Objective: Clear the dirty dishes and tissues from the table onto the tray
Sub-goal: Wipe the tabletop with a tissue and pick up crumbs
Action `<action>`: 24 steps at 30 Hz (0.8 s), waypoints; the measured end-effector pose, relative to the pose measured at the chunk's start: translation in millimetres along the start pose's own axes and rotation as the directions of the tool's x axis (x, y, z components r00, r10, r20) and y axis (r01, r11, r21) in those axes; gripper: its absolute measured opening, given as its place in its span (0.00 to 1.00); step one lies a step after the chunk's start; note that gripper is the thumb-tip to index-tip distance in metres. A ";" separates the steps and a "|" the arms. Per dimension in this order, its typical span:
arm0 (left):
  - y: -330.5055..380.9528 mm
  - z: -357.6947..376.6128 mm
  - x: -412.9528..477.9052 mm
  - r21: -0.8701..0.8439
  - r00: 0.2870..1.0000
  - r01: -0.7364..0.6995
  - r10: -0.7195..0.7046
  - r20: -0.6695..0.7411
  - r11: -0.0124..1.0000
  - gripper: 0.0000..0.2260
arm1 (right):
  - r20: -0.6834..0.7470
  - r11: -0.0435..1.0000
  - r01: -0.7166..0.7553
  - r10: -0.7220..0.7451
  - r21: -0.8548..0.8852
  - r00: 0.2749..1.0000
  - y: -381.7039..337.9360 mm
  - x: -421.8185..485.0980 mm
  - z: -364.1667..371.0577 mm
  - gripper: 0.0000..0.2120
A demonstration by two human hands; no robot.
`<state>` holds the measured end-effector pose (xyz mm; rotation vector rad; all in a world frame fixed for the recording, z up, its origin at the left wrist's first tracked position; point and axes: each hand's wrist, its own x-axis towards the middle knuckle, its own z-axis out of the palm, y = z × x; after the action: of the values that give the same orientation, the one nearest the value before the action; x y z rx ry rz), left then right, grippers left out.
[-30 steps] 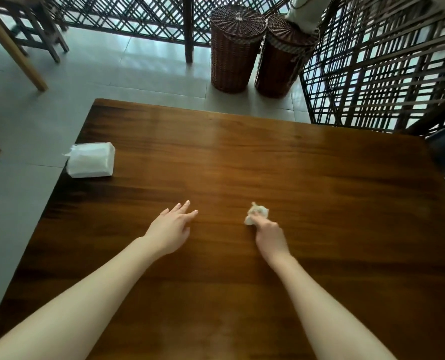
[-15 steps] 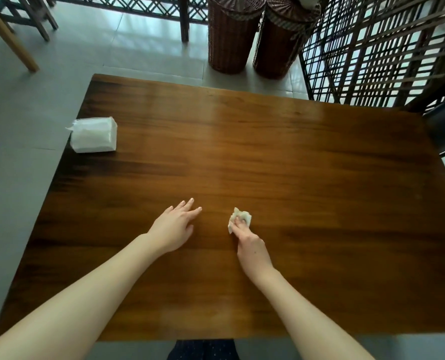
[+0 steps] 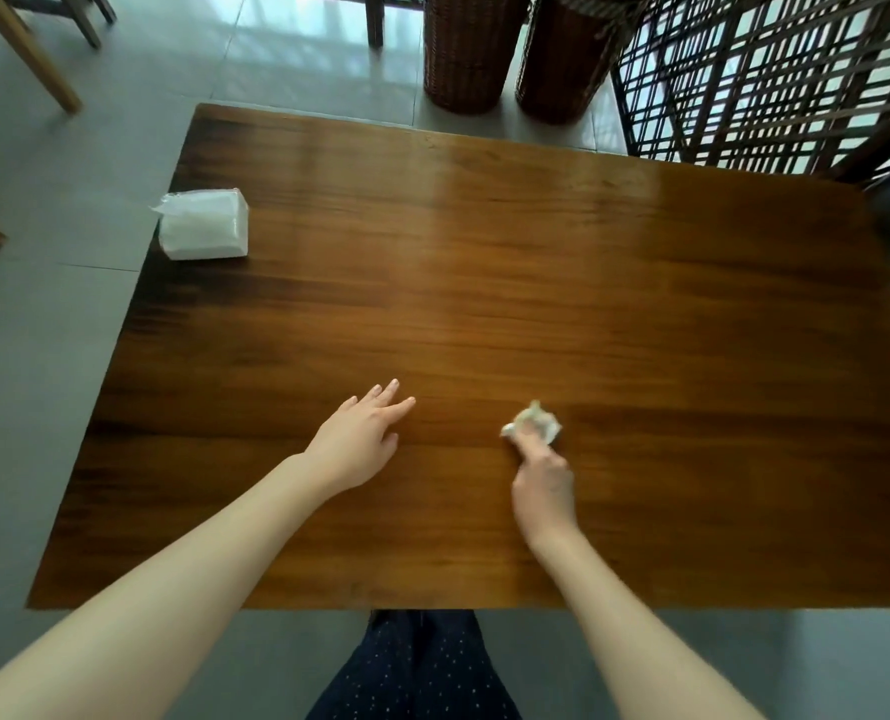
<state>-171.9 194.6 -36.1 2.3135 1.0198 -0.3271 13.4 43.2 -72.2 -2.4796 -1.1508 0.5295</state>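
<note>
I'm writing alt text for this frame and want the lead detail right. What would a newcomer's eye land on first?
The broad, glossy wooden table fills the view, with two bare arms reaching over its near edge. The right hand, motion-blurred, has its fingertips on a crumpled tissue near the table's middle, while the left hand is spread open beside it. A white tissue pack sits at the table's left edge.

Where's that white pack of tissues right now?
In the head view, the tissue pack sits on the wooden table's far-left corner, well apart from the left hand.
</note>
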 end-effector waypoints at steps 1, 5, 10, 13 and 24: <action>-1.4 0.7 -3.5 0.001 1.000 0.008 -0.008 -0.007 1.000 0.25 | 0.064 0.995 0.103 -0.103 0.008 0.993 -14.1 -19.8 12.4 0.23; -8.2 -1.0 -17.4 -0.046 0.998 0.051 -0.053 -0.042 0.998 0.24 | 0.263 0.899 0.422 -0.437 0.114 0.860 -42.6 -91.2 34.0 0.32; -15.2 0.6 -36.7 -0.098 0.992 0.104 -0.111 -0.066 0.990 0.24 | 0.304 0.850 0.527 -0.506 0.017 0.807 -2.2 -83.1 4.9 0.33; -13.3 9.9 -51.1 -0.119 0.989 0.120 -0.129 -0.073 0.986 0.24 | 0.254 0.920 0.389 -0.366 -0.045 0.895 19.1 -73.9 -5.4 0.29; 11.6 53.8 -110.9 -0.102 0.982 0.180 -0.185 -0.037 0.978 0.24 | 0.313 0.883 0.469 -0.444 -0.004 0.840 -11.2 -136.6 38.2 0.37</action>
<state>-237.9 90.4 -26.0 2.1535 1.2469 -0.2902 -93.7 -50.4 -75.1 -2.1112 -1.8532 0.7472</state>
